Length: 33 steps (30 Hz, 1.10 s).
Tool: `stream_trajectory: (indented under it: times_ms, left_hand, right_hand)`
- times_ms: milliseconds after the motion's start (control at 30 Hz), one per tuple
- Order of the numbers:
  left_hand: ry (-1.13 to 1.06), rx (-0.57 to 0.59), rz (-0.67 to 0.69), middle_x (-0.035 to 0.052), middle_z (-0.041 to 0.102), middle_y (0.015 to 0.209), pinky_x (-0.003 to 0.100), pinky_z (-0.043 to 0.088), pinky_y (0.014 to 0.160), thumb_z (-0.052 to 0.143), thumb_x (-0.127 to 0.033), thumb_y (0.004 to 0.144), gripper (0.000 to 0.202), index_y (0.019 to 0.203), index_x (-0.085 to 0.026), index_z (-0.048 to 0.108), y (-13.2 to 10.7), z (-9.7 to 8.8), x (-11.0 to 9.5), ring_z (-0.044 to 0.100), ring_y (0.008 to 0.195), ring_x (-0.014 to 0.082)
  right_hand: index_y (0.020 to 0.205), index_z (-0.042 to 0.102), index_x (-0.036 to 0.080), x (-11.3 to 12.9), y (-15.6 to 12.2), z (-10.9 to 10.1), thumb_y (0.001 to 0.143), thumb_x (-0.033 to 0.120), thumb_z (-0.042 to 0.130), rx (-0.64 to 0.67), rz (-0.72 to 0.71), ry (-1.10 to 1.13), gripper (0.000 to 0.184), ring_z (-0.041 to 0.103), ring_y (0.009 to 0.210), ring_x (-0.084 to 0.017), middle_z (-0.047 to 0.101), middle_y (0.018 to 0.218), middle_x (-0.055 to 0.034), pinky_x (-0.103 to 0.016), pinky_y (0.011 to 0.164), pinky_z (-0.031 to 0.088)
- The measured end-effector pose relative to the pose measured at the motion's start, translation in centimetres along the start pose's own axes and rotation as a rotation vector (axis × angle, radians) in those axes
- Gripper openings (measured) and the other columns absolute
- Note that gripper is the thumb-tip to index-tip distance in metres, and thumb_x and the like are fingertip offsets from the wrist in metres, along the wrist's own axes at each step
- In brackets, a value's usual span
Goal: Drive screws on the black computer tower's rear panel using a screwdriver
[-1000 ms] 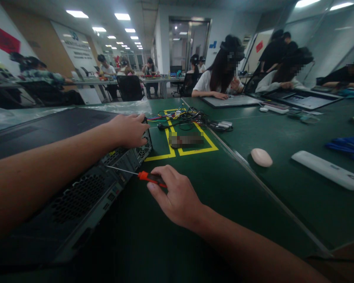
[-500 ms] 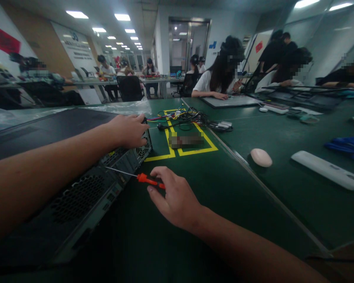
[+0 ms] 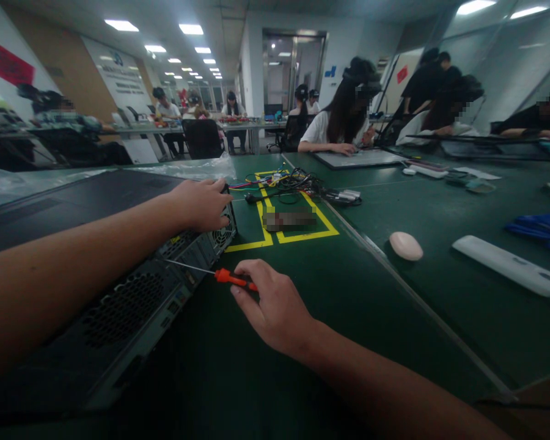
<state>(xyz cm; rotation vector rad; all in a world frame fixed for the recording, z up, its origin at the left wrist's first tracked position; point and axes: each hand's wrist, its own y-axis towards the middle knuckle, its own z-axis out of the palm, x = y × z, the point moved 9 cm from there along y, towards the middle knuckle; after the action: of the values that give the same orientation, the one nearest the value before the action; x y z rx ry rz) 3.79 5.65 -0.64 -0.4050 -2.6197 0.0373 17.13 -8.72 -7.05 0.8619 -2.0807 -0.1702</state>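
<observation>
A dark computer case lies on its side at the left, its rear panel with a honeycomb vent facing me. Across its top rests my left hand, fingers spread over the far rear corner and thumb hanging at the edge. My right hand has thumb and fingers closed around the orange handle of a screwdriver. The thin shaft points left to the rear panel's upper part; whether its tip sits in a screw I cannot tell. A fan grille shows below my left hand.
Behind the case's far corner lies a bundle of black cables near yellow tape on the green table. A pale mouse and a long white device lie at the right. Several people sit at tables beyond.
My right hand's thumb has moved slightly up toward the screwdriver handle, and the handle has shifted a little right. My left hand stays on the case.
</observation>
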Motion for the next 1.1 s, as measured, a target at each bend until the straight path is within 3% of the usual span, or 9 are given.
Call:
stream_trajectory:
  times_ms: [200,467,900,1100]
  left_hand:
    - [0.024,0.011,-0.003,0.0220,0.045,0.175,0.052,0.051,0.115,0.052,-0.051,0.100,0.069,0.162,-0.022,0.059,-0.08,-0.10,-0.04,0.053,0.153,0.0416]
    - [-0.058,-0.004,-0.018,0.0194,0.046,0.176,0.056,0.046,0.120,0.056,-0.052,0.097,0.071,0.161,-0.024,0.061,0.13,0.16,0.30,0.051,0.154,0.0453]
    - [0.006,0.005,0.000,0.0239,0.044,0.175,0.055,0.050,0.115,0.051,-0.049,0.100,0.069,0.162,-0.019,0.059,-0.11,-0.06,-0.06,0.054,0.152,0.0448]
    - [0.036,-0.002,0.003,0.0231,0.046,0.174,0.053,0.052,0.114,0.050,-0.051,0.101,0.068,0.162,-0.022,0.058,0.03,0.08,-0.01,0.053,0.153,0.0424]
  right_hand:
    - [0.121,0.063,0.022,-0.12,0.04,0.04,0.107,0.028,0.059,-0.007,0.004,0.003,0.016,0.063,0.089,-0.020,0.069,0.110,-0.0055,-0.037,0.078,0.045]
    - [0.122,0.063,0.023,-0.03,0.08,0.04,0.108,0.028,0.060,-0.024,-0.010,-0.001,0.015,0.065,0.092,-0.020,0.069,0.111,-0.0049,-0.037,0.082,0.049]
    - [0.119,0.067,0.020,0.11,0.04,-0.42,0.111,0.032,0.060,-0.025,0.010,0.007,0.016,0.062,0.086,-0.018,0.068,0.106,-0.0043,-0.034,0.074,0.044]
    - [0.125,0.067,0.020,0.00,-0.01,0.09,0.115,0.034,0.052,0.016,0.024,0.003,0.022,0.065,0.089,-0.020,0.070,0.111,-0.0068,-0.035,0.077,0.049]
